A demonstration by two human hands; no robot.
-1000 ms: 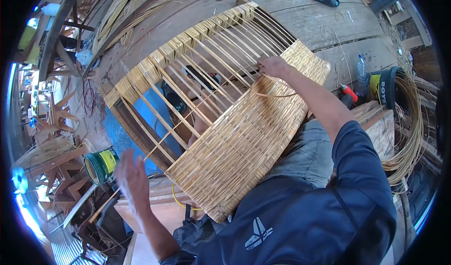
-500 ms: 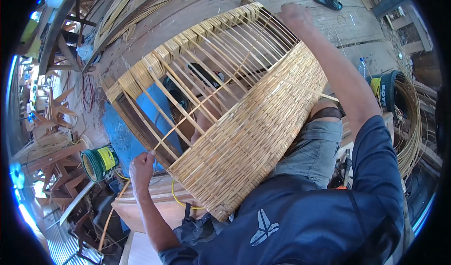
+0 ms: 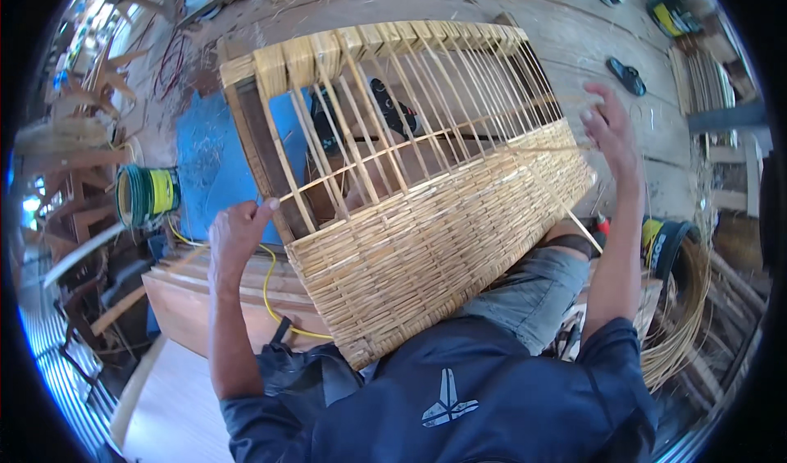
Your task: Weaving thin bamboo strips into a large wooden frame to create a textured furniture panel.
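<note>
Across my lap leans a rattan panel [image 3: 426, 241], tightly woven in its lower part, with bare upright canes [image 3: 385, 131] above. These run to a wrapped top rail on a dark wooden frame [image 3: 252, 139]. A thin rattan strip [image 3: 334, 173] passes between the uprights, above the finished weave. My left hand [image 3: 235, 237] pinches its left end beside the frame, thumb against fingers. Off the panel's right side, my right hand [image 3: 613, 133] is raised with curled fingers at the strip's other end; its grip is slightly blurred. Another loose strip [image 3: 566, 207] hangs over the weave toward my right forearm.
Green-and-yellow buckets stand left [image 3: 147, 195] and right [image 3: 666, 246], the right one beside coiled cane [image 3: 689, 299]. A blue sheet [image 3: 205, 168] lies behind the panel's left side. A black sandal [image 3: 627, 76] rests on the plank floor. Stacked boards [image 3: 197, 299] sit near my left arm.
My right hand has come down and nearer from beyond the top rail to the panel's right side. The strip between the uprights lies flatter. My view has shifted, and the panel appears turned clockwise.
</note>
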